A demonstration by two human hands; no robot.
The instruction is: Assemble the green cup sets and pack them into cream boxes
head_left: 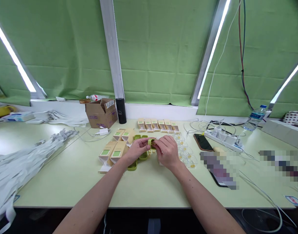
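Observation:
Over the middle of the table, my left hand (138,148) grips a small green case (151,143) between thumb and fingers. My right hand (167,150) meets it from the other side, its fingers closed at the case's edge; whether something small is pinched there is hidden. Several more green cases (132,166) lie under and beside my left hand. To the left stand cream paper boxes (107,152) with green windows and open flaps. Right of my right hand are rows of clear plastic pieces (188,156) with small yellow parts.
Small cream boxes (158,125) line the back. A cardboard carton (101,113) and black cylinder (121,111) stand at back left; white straps (29,159) cover the left. At right lie a phone (203,142), a power strip (224,139), cables and a water bottle (255,118).

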